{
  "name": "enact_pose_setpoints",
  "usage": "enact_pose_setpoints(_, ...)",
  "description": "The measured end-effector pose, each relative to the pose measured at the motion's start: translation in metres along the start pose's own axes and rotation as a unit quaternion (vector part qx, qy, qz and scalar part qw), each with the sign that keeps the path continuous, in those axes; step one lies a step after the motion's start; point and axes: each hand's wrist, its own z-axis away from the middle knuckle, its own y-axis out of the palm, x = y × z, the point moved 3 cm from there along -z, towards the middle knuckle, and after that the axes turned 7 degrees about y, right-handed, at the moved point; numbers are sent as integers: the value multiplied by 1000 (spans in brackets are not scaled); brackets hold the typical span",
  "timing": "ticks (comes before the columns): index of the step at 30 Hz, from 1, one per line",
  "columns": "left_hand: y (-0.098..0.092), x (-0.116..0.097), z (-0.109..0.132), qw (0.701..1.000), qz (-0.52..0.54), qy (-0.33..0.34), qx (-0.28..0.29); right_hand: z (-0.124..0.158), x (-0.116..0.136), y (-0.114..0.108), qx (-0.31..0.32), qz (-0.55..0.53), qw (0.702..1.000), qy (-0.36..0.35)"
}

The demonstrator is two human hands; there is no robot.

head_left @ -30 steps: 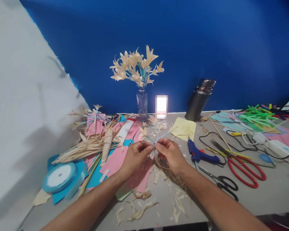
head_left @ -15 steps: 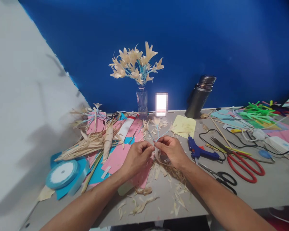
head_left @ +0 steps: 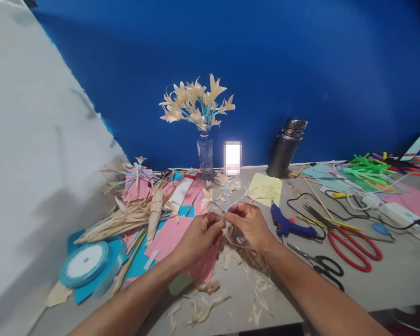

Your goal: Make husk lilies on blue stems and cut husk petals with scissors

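Between both hands is a sprig of dried-husk flowers (head_left: pixel 207 197) on branching stems wrapped in light blue. My left hand (head_left: pixel 200 239) is closed, its thumb and fingertips pinching the lower end where the stems meet. Close beside it, my right hand (head_left: pixel 251 227) pinches the same sprig near the fork, fingers curled. The fingertips hide the joint itself. Three flower heads fan out above the hands. Under the right hand, a curled husk strip (head_left: pixel 235 240) and shredded scraps (head_left: pixel 254 256) lie on the table.
A glass vase (head_left: pixel 205 156) of similar flowers stands by the blue wall, near a dark flask (head_left: pixel 285 151). Right lie a blue glue gun (head_left: pixel 290 225), red-handled scissors (head_left: pixel 353 245) and black-handled scissors (head_left: pixel 324 266). Left are dried husks (head_left: pixel 117 221) and a ribbon roll (head_left: pixel 86 263).
The camera view has tilted up a little, so the table appears lower. The sprig has turned slightly and its flowers show more spread. Both hands keep their pinch.
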Motion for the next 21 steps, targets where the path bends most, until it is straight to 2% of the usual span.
enact_pose_setpoints(4, 0, 5, 0, 998, 36, -38, 25, 1, -1, -1, -14, -4, 1000, 0)
enact_pose_setpoints(9, 5, 13, 1, 974, 190, -110, 48, 2, 0, 1, -6, -70, 997, 25)
enact_pose_setpoints(11, 6, 12, 1, 970, 211, -110, 55, 0, -1, 1, 14, -103, 994, 44)
enact_pose_setpoints(16, 1, 5, 0, 978, 189, -87, -11, -6, -4, -3, 29, -158, 984, 76)
enact_pose_setpoints(21, 6, 12, -4, 963, 259, -73, 19, -3, -5, 1, 48, -176, 980, 80)
